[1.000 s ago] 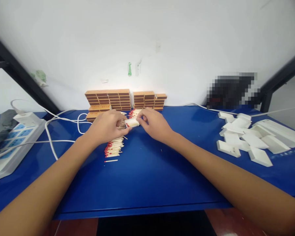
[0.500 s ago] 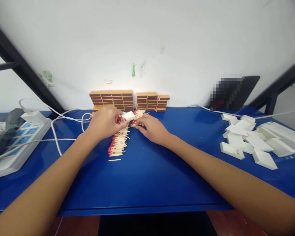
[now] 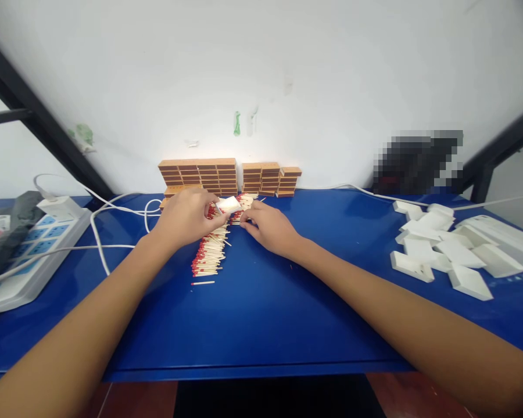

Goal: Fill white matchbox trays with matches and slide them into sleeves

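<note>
Between thumb and fingers, my left hand holds a small white matchbox tray, tilted above a long pile of red-tipped matches on the blue table. Just right of the tray, my right hand has its thumb and fingertips pinched together at the pile's edge; what they hold, if anything, is too small to make out. One loose match lies in front of the pile. Stacked brown matchboxes stand against the wall behind my left hand, and a second, smaller stack stands to their right.
White empty trays lie scattered at the right of the blue table. A power strip with white cables and a dark plastic bag sit at the left. A dark, pixelated object leans at the back right.
</note>
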{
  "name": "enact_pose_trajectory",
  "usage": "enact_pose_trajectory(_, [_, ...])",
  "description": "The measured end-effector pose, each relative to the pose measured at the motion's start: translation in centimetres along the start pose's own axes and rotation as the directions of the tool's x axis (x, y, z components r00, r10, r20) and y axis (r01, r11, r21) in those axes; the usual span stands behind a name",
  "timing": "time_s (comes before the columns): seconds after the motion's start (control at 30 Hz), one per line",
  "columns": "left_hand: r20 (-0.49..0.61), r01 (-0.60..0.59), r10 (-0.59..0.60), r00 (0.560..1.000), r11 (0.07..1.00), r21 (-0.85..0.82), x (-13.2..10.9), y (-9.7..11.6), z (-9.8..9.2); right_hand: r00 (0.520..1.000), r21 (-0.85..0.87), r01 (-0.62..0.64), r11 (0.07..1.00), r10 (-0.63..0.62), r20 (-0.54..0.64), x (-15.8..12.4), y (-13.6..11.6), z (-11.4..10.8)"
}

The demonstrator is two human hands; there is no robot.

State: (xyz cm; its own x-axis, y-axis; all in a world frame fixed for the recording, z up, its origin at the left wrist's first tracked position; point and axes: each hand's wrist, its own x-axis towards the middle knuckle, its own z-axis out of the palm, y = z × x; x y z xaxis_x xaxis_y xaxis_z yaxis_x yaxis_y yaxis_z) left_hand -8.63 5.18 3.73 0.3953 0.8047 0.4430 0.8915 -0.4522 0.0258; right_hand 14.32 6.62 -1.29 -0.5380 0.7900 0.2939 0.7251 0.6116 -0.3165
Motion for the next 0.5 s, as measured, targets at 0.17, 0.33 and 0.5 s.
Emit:
enact_pose_trajectory(0.17, [0.013, -0.003, 0.003, 1.000, 1.000, 0.004, 0.0, -0.1, 0.0, 0.999, 0.000, -0.001, 1.000, 0.001, 0.054, 0.1, -0.1, -0.2])
enact_pose_trajectory(0.33, [0.026, 0.001, -0.001, 1.000, 1.000, 0.021, 0.1, -0.3, 0.0, 0.993, 0.008, 0.008, 1.000, -0.008, 0.122, -0.4, 0.2, -1.2])
enact_pose_trajectory(0.5, [0.084, -0.033, 0.031, 0.996, 0.999, 0.028, 0.1, 0.1, -0.1, 0.999, -0.022, 0.042, 0.999, -0.042, 0.007, -0.8, 1.0, -2.7])
